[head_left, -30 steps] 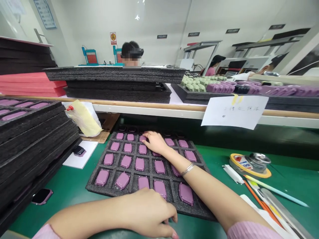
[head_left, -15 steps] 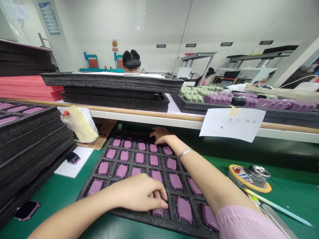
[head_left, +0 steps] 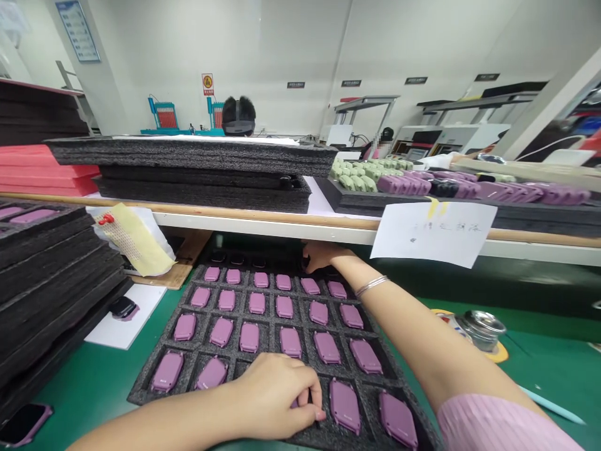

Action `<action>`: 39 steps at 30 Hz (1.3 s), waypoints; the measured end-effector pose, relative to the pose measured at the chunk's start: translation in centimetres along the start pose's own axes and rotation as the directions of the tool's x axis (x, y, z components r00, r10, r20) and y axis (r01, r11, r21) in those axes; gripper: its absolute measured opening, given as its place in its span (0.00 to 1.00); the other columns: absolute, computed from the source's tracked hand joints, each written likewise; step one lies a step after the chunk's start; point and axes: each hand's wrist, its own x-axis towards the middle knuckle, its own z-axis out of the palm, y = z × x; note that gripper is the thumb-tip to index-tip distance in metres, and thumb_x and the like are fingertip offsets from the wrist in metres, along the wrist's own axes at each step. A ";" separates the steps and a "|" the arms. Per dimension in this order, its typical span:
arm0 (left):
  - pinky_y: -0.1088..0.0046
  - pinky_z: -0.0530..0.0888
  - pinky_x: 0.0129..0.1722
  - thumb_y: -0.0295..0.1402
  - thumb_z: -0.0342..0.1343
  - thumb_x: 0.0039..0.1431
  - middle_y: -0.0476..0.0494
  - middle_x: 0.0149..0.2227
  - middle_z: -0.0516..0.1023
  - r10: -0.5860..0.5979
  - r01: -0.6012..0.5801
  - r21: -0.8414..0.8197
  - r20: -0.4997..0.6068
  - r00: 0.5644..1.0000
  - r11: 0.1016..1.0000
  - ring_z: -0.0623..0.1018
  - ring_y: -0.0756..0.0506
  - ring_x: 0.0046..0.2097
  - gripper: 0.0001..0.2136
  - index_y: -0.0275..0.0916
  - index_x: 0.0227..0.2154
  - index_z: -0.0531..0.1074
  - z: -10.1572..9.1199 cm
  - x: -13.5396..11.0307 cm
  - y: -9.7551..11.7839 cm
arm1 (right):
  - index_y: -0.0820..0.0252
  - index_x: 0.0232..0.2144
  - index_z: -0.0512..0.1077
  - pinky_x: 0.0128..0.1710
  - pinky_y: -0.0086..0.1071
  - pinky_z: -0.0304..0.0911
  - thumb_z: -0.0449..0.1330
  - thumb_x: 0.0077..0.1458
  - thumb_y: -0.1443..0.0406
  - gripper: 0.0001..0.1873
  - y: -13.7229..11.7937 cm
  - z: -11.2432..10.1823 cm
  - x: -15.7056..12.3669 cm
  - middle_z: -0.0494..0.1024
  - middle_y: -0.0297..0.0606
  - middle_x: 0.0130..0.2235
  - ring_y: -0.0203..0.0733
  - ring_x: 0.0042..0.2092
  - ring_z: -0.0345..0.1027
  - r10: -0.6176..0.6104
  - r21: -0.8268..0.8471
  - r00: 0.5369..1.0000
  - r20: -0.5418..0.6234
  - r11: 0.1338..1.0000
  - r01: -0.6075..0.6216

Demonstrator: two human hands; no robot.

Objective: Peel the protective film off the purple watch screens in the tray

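Note:
A black foam tray (head_left: pixel 141 393) lies on the green mat, holding rows of purple watch-like devices, one per cell. My left hand (head_left: pixel 277 394) is at the near row, fingers curled around a purple device (head_left: pixel 295 404) that they mostly hide. Beside it sits a larger purple device (head_left: pixel 344 406). My right hand (head_left: pixel 319 255) reaches the far end of the tray, under the shelf's shadow. Its fingertips are next to a row of dark devices (head_left: pixel 237 259). Shadow hides what those fingers touch.
Stacked black foam trays (head_left: pixel 51 275) rise at the left, beside a white sheet (head_left: pixel 123 322) bearing a device. A handwritten note (head_left: pixel 434 233) hangs from the shelf. A tape roll and metal tin (head_left: pixel 481 330) stand at right. A person sits beyond the shelf.
My right hand has slid from the tray's middle to its far end, uncovering purple devices. My left hand stays at the near row. The view has drifted, shifting the tray down and left.

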 end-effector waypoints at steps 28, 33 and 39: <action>0.75 0.67 0.40 0.34 0.62 0.61 0.53 0.32 0.76 0.040 -0.040 -0.010 -0.015 0.999 0.999 0.75 0.49 0.35 0.05 0.41 0.32 0.73 0.1 0.0 -0.6 | 0.62 0.50 0.73 0.46 0.42 0.74 0.63 0.68 0.59 0.14 4.0 1.3 -1.4 0.75 0.42 0.49 0.46 0.47 0.74 0.209 0.016 0.965 0.158 0.977 -0.215; 0.75 0.67 0.39 0.34 0.63 0.61 0.53 0.32 0.76 0.034 -0.034 -0.006 -0.021 0.999 0.999 0.74 0.49 0.35 0.05 0.41 0.31 0.74 0.2 -0.1 -0.6 | 0.63 0.49 0.73 0.46 0.41 0.74 0.63 0.68 0.59 0.14 4.2 1.5 -3.5 0.75 0.41 0.48 0.46 0.46 0.74 0.237 0.074 0.971 0.013 0.969 -0.237; 0.75 0.65 0.35 0.33 0.63 0.59 0.53 0.31 0.76 -0.013 0.011 -0.032 -0.046 0.999 0.999 0.74 0.49 0.33 0.05 0.40 0.30 0.75 0.3 -0.1 -0.4 | 0.61 0.53 0.72 0.50 0.44 0.72 0.62 0.69 0.58 0.16 4.0 2.7 -6.5 0.73 0.43 0.53 0.49 0.50 0.72 0.275 0.081 0.947 -0.167 0.961 -0.265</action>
